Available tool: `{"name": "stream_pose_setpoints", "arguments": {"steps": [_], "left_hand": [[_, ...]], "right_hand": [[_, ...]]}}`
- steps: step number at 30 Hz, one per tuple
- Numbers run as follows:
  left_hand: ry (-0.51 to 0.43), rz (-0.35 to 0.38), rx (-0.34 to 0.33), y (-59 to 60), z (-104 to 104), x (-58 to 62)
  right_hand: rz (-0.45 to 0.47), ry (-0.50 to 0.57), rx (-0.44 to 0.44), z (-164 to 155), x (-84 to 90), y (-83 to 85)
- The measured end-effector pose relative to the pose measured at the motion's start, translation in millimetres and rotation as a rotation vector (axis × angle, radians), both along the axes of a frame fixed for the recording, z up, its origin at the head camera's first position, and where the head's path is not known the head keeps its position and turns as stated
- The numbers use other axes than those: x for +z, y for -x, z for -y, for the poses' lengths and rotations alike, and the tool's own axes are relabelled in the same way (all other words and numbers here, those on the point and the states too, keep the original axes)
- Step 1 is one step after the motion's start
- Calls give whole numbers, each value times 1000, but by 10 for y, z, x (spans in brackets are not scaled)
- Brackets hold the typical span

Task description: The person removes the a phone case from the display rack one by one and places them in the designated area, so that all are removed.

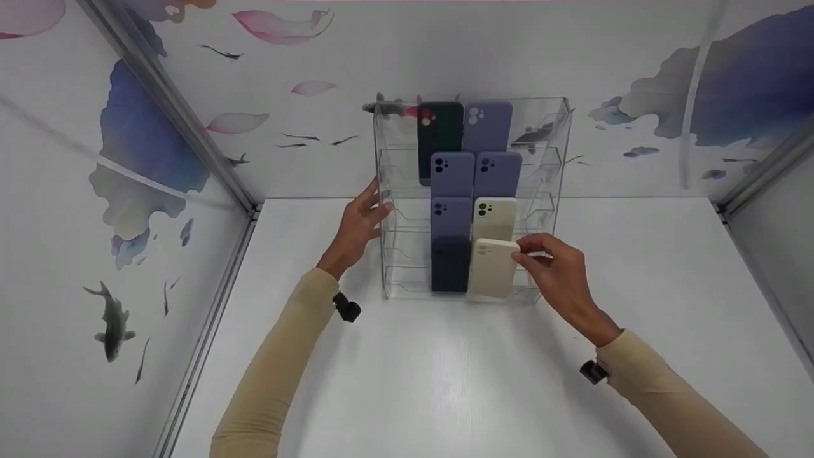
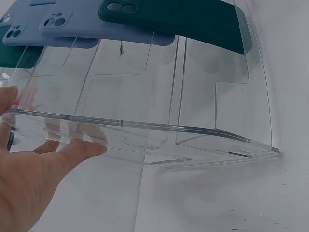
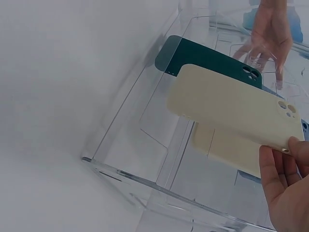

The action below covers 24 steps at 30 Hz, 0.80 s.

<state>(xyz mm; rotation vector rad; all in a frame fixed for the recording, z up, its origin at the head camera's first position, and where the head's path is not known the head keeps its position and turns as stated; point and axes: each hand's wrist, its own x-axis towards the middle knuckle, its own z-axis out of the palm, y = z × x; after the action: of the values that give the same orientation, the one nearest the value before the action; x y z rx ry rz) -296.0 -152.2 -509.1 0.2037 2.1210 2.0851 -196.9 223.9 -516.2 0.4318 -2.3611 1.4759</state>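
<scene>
- The clear acrylic rack (image 1: pixel 552 137) stands on the white table (image 1: pixel 445 381), and everything else lies around it.
- The right hand (image 1: pixel 559 277) pinches the cream phone case (image 1: pixel 493 268) by its upper right edge, at the rack's lowest front tier, right column.
- The right wrist view shows the thumb (image 3: pixel 301 150) on that case (image 3: pixel 231 108) near its camera cut-out; a second cream case (image 3: pixel 227 147) lies just behind it and a dark green case (image 3: pixel 207 60) beyond.
- The left hand (image 1: pixel 359 226) rests with straight fingers against the rack's left wall, gripping nothing.
- The left wrist view alone shows the thumb (image 2: pixel 79 152) touching the wall's edge (image 2: pixel 145 124).
- Only the head view shows the lilac cases (image 1: pixel 453 175) stacked in the rack's upper tiers and a navy case (image 1: pixel 449 264) left of the held case.
</scene>
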Motion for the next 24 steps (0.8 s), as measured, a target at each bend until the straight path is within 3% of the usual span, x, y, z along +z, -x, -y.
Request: {"name": "stream_pose_setpoints", "arguments": {"steps": [9, 24], "left_hand": [[-2, 5, 3, 1, -2, 8], [-50, 25, -22, 4, 6, 17]], "right_hand": [[36, 12, 15, 138, 5, -41], [101, 87, 55, 333, -182, -87]]}}
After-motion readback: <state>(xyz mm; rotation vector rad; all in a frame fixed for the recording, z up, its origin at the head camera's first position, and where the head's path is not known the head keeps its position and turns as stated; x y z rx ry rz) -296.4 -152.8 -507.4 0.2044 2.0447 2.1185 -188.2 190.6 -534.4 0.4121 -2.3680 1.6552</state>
